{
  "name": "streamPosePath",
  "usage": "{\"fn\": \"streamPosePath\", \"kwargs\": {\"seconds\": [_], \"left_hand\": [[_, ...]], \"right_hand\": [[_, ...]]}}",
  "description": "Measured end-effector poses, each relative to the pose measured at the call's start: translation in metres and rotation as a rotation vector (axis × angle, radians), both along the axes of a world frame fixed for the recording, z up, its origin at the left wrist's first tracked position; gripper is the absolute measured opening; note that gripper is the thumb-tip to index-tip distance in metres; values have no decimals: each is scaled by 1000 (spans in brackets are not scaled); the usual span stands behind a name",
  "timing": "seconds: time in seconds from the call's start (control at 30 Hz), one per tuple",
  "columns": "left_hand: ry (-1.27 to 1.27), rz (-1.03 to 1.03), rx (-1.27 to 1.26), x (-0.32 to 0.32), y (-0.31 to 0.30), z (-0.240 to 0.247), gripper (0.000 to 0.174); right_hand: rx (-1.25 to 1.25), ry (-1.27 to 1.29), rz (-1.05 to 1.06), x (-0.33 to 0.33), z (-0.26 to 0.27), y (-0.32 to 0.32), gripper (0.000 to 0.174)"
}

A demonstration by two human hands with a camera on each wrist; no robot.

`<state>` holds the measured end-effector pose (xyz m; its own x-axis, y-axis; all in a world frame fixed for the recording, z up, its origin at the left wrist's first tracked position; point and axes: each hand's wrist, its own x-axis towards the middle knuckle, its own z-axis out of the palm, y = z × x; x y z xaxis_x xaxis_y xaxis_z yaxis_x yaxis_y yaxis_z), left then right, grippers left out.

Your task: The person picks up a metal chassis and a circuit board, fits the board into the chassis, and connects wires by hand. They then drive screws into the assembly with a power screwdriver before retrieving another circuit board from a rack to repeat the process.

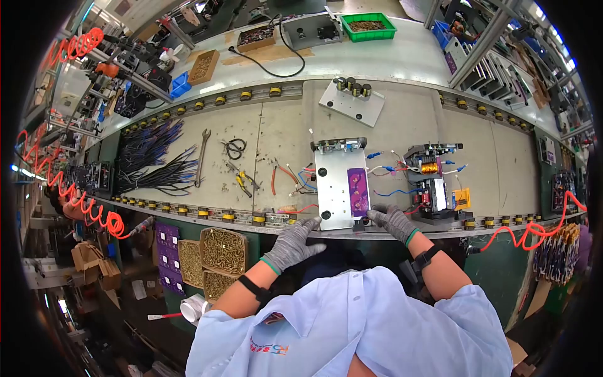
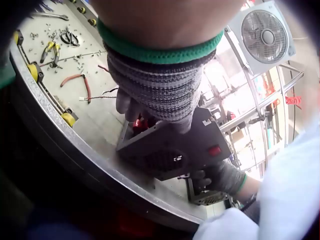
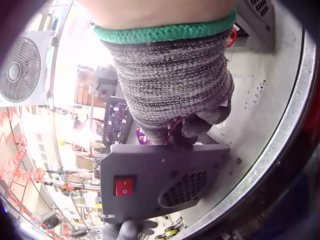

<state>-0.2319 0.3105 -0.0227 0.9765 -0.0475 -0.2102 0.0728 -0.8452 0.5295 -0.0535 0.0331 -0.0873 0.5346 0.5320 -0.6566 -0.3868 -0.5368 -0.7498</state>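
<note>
A silver metal casing (image 1: pixel 338 188) lies in front of the person, with a purple circuit board (image 1: pixel 358 191) along its right side. Its dark end panel (image 3: pixel 150 175) carries a red rocker switch (image 3: pixel 124 186) and a round vent. My left hand (image 1: pixel 292 244), in a grey knit glove, holds the casing's near left corner, fingers at the side and thumb by the end panel. At the near right corner, the gloved right hand (image 1: pixel 392 223) grips the edge with bent fingers, close to the board's lower end. Loose wires (image 1: pixel 384 168) come out of the casing's right side.
A second unit with a copper coil (image 1: pixel 429 168) stands to the right. Pliers (image 1: pixel 242 179), a wrench (image 1: pixel 203 157) and black cables (image 1: pixel 154 157) lie left. A plate with capacitors (image 1: pixel 352 103) lies behind. Boxes of brass fasteners (image 1: pixel 223 250) sit below the bench's front rail (image 1: pixel 289 221).
</note>
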Motion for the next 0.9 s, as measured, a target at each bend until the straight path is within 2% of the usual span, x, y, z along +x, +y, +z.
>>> {"fn": "streamPosePath", "kwargs": {"seconds": [0.1, 0.13, 0.2, 0.37, 0.43, 0.47, 0.5, 0.53, 0.57, 0.6, 0.63, 0.67, 0.7, 0.77, 0.8, 0.83, 0.87, 0.9], "left_hand": [[-30, 136, 19, 4, -3, -32, 62], [-115, 117, 38, 6, -2, -38, 59], [-132, 151, 6, 8, -9, -50, 59], [-243, 286, -60, 12, -31, -60, 63], [-238, 338, -101, 5, -35, -57, 63], [-157, 386, -182, 2, -36, -53, 63], [-81, 433, -265, 0, -36, -52, 63], [-111, 442, -422, -8, -31, -64, 63], [-121, 456, -436, -12, -30, -81, 63], [-70, 662, -749, -15, -30, -98, 61], [-14, 857, -1065, -14, -29, -100, 59], [123, 904, -1239, -5, -21, -103, 47], [114, 904, -1257, 6, -16, -107, 47], [216, 1119, -1494, 33, -13, -111, 36], [213, 1134, -1504, 46, -11, -112, 29], [202, 1145, -1521, 49, -10, -119, 29], [210, 1166, -1549, 52, -8, -130, 26], [216, 1187, -1572, 55, -6, -140, 23]], "right_hand": [[55, -32, 31, 5, 4, -1, 39], [48, -26, 42, 7, 7, -1, 39], [61, -103, 55, 14, 14, 2, 36], [39, -181, 173, 24, 19, 3, 34], [163, -236, 142, 23, 7, 5, 35], [54, -214, 248, 32, 7, 3, 35], [49, -223, 273, 34, 6, 3, 35], [-7, -308, 266, 31, 22, 7, 34], [-66, -392, 254, 29, 32, 10, 34], [-138, -582, 289, 32, 35, 13, 30], [-150, -591, 301, 35, 43, 18, 30], [-99, -694, 336, 38, 52, 24, 28], [-45, -797, 369, 40, 62, 32, 26], [-37, -752, 392, 36, 94, 64, 23], [-23, -895, 529, 32, 111, 86, 22], [-2, -1035, 670, 28, 120, 108, 20], [-26, -1013, 750, 25, 122, 130, 21], [27, -1149, 861, 24, 115, 151, 18]]}}
